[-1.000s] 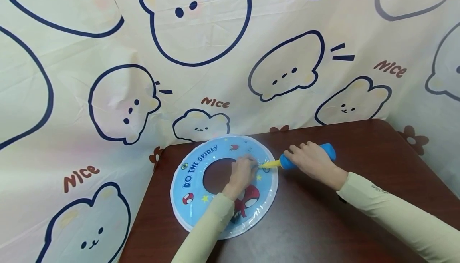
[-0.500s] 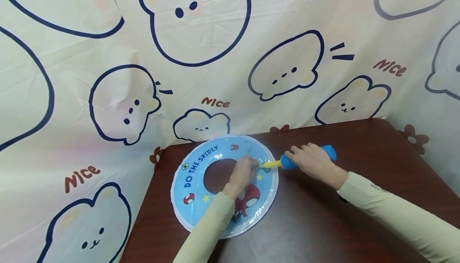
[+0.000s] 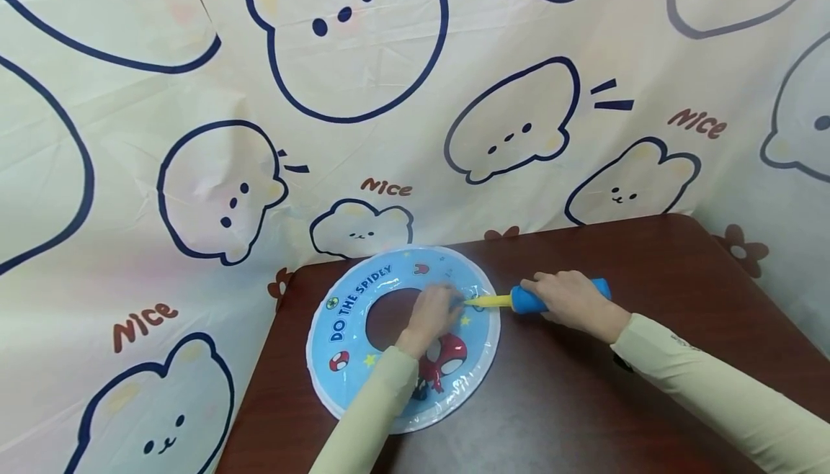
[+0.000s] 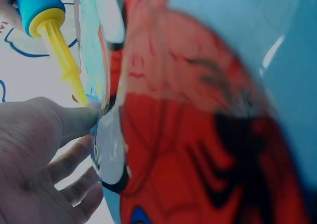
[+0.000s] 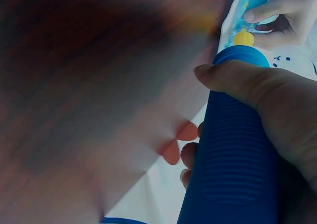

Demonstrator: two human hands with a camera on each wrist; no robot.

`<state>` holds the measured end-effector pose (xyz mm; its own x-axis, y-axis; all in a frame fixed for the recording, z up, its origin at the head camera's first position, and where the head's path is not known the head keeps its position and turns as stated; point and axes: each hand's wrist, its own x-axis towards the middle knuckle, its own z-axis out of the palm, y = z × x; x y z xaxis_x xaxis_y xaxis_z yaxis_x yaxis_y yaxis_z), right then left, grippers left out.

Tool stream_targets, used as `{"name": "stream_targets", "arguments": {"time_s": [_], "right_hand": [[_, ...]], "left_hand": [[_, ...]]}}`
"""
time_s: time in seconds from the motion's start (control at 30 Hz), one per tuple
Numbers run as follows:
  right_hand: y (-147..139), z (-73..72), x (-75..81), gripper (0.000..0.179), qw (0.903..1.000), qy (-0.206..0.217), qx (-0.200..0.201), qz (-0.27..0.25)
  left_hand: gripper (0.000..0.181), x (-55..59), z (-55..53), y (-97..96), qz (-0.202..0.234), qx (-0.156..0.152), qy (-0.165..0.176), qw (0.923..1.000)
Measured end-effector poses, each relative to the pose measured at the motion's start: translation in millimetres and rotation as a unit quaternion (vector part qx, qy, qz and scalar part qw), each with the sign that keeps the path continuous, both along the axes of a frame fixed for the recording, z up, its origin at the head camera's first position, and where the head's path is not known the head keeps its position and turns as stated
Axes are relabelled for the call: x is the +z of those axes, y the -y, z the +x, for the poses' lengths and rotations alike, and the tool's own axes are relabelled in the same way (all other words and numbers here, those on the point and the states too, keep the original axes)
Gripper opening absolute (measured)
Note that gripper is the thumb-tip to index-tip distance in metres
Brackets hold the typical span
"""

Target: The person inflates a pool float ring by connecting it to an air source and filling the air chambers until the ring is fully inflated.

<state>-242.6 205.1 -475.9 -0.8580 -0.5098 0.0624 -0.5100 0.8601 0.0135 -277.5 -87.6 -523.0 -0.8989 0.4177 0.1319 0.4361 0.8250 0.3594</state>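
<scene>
A light blue inflatable swim ring [image 3: 346,380] with a red masked figure printed on it lies on the table. My left hand [image 3: 429,318] reaches over its central hole. In the left wrist view, thumb and fingers [image 4: 74,120] pinch the ring's surface right at the tip of a yellow nozzle, and they hide the spot where the tip meets the ring. That nozzle belongs to a blue hand pump [image 3: 528,300], lying nearly level and pointing left. My right hand [image 3: 576,302] grips the pump's ribbed blue body [image 5: 233,149], with the thumb along its upper side.
The dark brown wooden table [image 3: 551,402] extends to the right and front of the ring. Behind it hangs a pale cloth [image 3: 415,150] printed with bear outlines, close against the table's back edge.
My right hand and the blue pump body have shifted slightly right and down, away from the ring. More of the yellow nozzle shows now. My left hand stays at the nozzle tip.
</scene>
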Motion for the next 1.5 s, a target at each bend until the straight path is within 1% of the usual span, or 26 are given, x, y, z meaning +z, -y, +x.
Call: {"name": "stream_targets", "arguments": {"time_s": [0.1, 0.23, 0.37, 0.43, 0.5, 0.6, 0.77, 0.9, 0.97, 1.03, 1.13, 1.23, 1.27, 1.33, 1.5], "right_hand": [[-2.9, -0.5, -3.2, 0.069, 1.0000, 0.008, -0.001, -0.005], [-3.9, -0.5, -4.0, 0.070, 1.0000, 0.008, -0.001, -0.005], [-5.0, -0.7, -4.0, 0.069, 1.0000, 0.006, 0.001, -0.004], [-5.0, -0.8, -3.0, 0.069, 1.0000, -0.001, 0.004, 0.000], [-4.4, -0.1, -0.7, 0.069, 0.9998, -0.016, 0.009, 0.005], [-1.7, 0.6, 3.3, 0.066, 0.9981, -0.054, 0.027, 0.014], [4.1, 1.2, 7.4, 0.059, 0.9891, -0.128, 0.064, 0.036], [7.4, -0.8, 6.3, 0.057, 0.9844, -0.147, 0.080, 0.054], [8.2, -2.2, 5.6, 0.057, 0.9833, -0.149, 0.084, 0.062], [8.3, -4.1, 5.7, 0.058, 0.9804, -0.160, 0.088, 0.072], [8.9, -7.0, 7.8, 0.060, 0.9722, -0.193, 0.101, 0.087], [10.3, -8.8, 9.7, 0.059, 0.9640, -0.219, 0.116, 0.097], [10.9, -9.1, 10.2, 0.059, 0.9633, -0.220, 0.118, 0.099], [12.4, -9.4, 11.0, 0.057, 0.9666, -0.207, 0.115, 0.098], [16.9, -10.7, 14.1, 0.055, 0.9831, -0.138, 0.089, 0.079]], "left_hand": [[0.027, 1.3, 1.1, -0.5, 0.030, 0.010, 0.032, 0.9990], [0.028, 3.3, 1.2, -1.3, 0.064, 0.026, 0.068, 0.9953], [0.029, 3.9, 0.1, -2.0, 0.079, 0.031, 0.077, 0.9934], [0.029, 3.3, -0.5, -2.3, 0.077, 0.029, 0.075, 0.9938], [0.028, 2.0, -1.6, -2.8, 0.068, 0.023, 0.065, 0.9953], [0.027, 0.0, -2.8, -3.4, 0.049, 0.013, 0.044, 0.9977], [0.023, -1.7, -4.5, -3.0, 0.031, -0.010, 0.001, 0.9995], [0.019, -0.6, -6.2, -2.7, 0.029, -0.021, -0.024, 0.9991], [0.020, -0.7, -7.2, -2.7, 0.035, -0.025, -0.026, 0.9987], [0.021, -1.3, -8.2, -1.9, 0.044, -0.029, -0.022, 0.9984], [0.022, -0.3, -9.3, -0.4, 0.062, -0.037, -0.011, 0.9974], [0.023, 0.6, -9.6, 1.0, 0.066, -0.040, -0.006, 0.9970], [0.023, 0.5, -9.8, 1.6, 0.066, -0.041, -0.004, 0.9970], [0.023, 0.1, -9.3, 3.1, 0.062, -0.038, 0.001, 0.9973], [0.024, -2.5, -9.3, 6.3, 0.067, -0.034, 0.018, 0.9970]]}}
